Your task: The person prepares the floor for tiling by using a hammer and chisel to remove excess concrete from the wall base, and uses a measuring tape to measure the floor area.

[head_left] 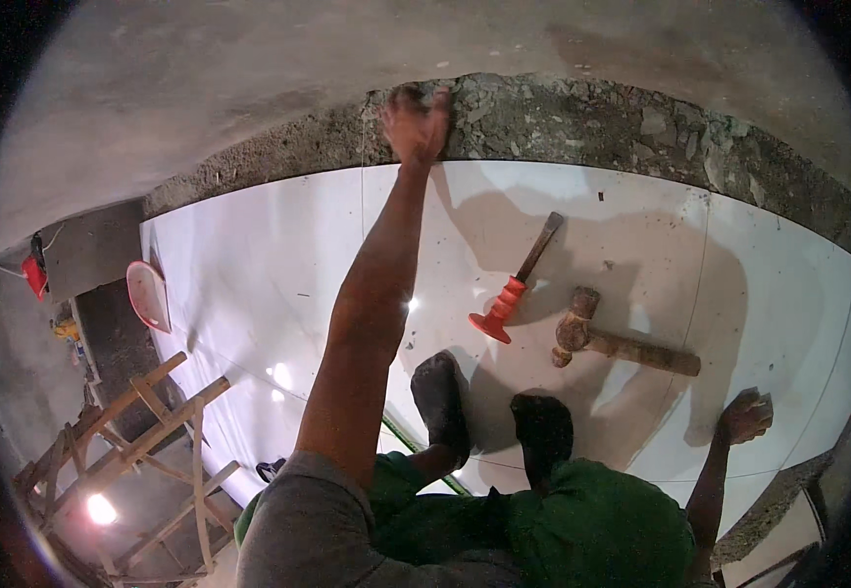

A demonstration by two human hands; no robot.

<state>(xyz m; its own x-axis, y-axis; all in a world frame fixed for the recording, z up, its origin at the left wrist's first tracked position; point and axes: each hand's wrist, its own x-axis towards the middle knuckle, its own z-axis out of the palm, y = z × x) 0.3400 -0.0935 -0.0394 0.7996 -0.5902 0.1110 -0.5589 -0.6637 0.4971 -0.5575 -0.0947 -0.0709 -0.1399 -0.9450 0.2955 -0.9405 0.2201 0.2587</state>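
My left hand point(416, 127), slightly blurred, reaches up to the rough, broken concrete strip point(582, 118) along the wall's base, its fingers apart. My right hand point(744, 419) is low on the right over the white tiles, its fingers closed around something I cannot make out. Between my hands a chisel point(504, 304) with an orange guarded grip lies on the tiled floor point(239, 274). Below it rests a hammer point(631, 348) with a wooden handle and a rusty head, above my dark-clad feet point(435, 397).
A red-rimmed white basin point(148, 296) is at the left edge of the tiles. Wooden scaffold frames point(141, 431) and a lit lamp point(102, 508) are at the lower left, with a small red object point(35, 269) farther back. The plastered wall point(298, 59) runs across the top.
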